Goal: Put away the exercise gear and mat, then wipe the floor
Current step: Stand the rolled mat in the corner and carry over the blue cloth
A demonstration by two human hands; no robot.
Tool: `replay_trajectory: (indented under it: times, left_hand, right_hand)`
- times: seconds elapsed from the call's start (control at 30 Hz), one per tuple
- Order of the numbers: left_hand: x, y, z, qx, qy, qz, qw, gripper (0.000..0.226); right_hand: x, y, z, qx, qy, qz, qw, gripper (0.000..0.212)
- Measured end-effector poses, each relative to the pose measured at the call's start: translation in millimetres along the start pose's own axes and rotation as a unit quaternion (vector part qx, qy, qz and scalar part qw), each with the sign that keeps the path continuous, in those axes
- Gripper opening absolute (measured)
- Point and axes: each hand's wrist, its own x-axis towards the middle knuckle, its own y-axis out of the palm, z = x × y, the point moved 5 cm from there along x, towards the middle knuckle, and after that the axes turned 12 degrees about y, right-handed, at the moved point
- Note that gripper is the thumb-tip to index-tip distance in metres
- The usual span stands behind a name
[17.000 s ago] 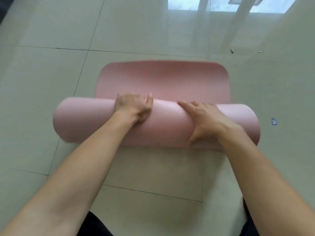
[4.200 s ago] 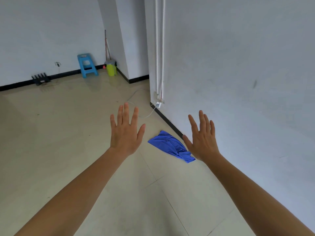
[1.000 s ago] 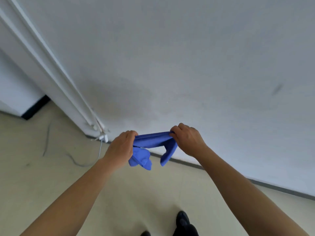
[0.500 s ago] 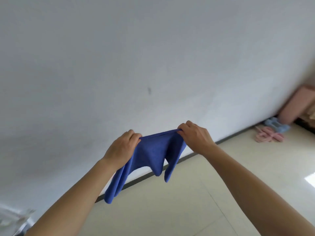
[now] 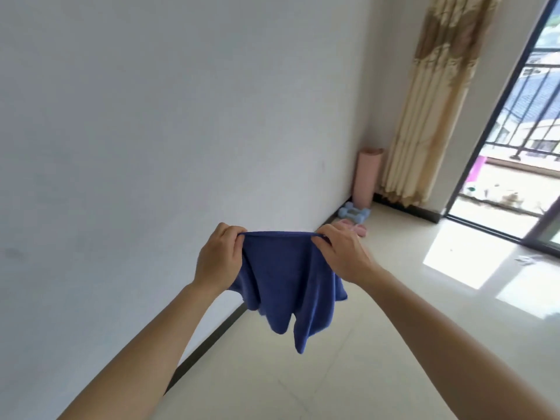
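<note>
A blue cloth [image 5: 288,286] hangs in the air in front of me, stretched along its top edge. My left hand [image 5: 218,256] pinches the left top corner and my right hand [image 5: 341,253] pinches the right top corner. In the far corner the rolled pink mat [image 5: 367,178] stands upright against the wall. Light blue dumbbells [image 5: 354,214] lie on the floor at its foot, with pink gear [image 5: 356,228] just in front of them, partly hidden by my right hand.
A white wall [image 5: 151,131] with a black skirting runs along the left. A beige curtain [image 5: 430,101] hangs beside a glass balcony door [image 5: 515,162] at the right. Pale floor tiles [image 5: 394,344] spread below, with a sunlit patch [image 5: 472,256] near the door.
The view has swung right along the wall, bringing the mat corner, curtain and door into sight. The cloth has been spread wider between my two hands.
</note>
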Motion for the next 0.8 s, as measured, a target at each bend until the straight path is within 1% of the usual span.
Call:
replay_trajectory:
  times: [0.07, 0.13, 0.17, 0.27, 0.37, 0.43, 0.57, 0.67, 0.8]
  left_hand:
    - [40.4, 38.1, -28.4, -0.021, 0.004, 0.007, 1.0, 0.025]
    - [81.1, 69.0, -46.8, -0.039, 0.012, 0.013, 0.999, 0.025]
    - [101.4, 83.2, -52.4, -0.049, 0.017, 0.014, 0.999, 0.025]
    - [162.8, 125.6, -56.7, -0.082, 0.016, 0.013, 0.996, 0.024]
    - [227.2, 163.4, -57.5, -0.12, 0.031, 0.003, 0.992, 0.021]
    - [283.0, 194.0, -60.4, -0.155, 0.045, -0.006, 0.987, 0.02]
    - [388.1, 249.9, -67.7, -0.222, 0.038, 0.006, 0.974, 0.019]
    - [459.3, 292.1, -77.0, -0.236, 0.061, 0.025, 0.97, 0.018]
    - [546.2, 351.6, -91.3, -0.231, 0.074, 0.016, 0.97, 0.016]
  right_hand:
    - [30.5, -25.2, -45.6, 0.029, 0.039, -0.01, 0.999, 0.025]
    - [64.3, -43.0, -81.2, 0.035, 0.068, -0.022, 0.997, 0.033]
    - [81.9, -47.6, -96.3, 0.036, 0.075, -0.028, 0.996, 0.034]
    - [134.7, -58.0, -128.9, 0.08, 0.087, -0.047, 0.992, 0.019]
    - [189.3, -65.6, -153.9, 0.112, 0.101, -0.072, 0.986, 0.015]
    - [236.3, -76.2, -172.9, 0.096, 0.099, -0.088, 0.987, 0.016]
    - [320.6, -114.7, -214.0, 0.081, 0.138, -0.096, 0.982, 0.012]
    - [373.8, -141.2, -249.0, 0.057, 0.149, -0.084, 0.984, 0.007]
    - [443.5, -172.7, -302.5, 0.04, 0.146, -0.084, 0.985, 0.014]
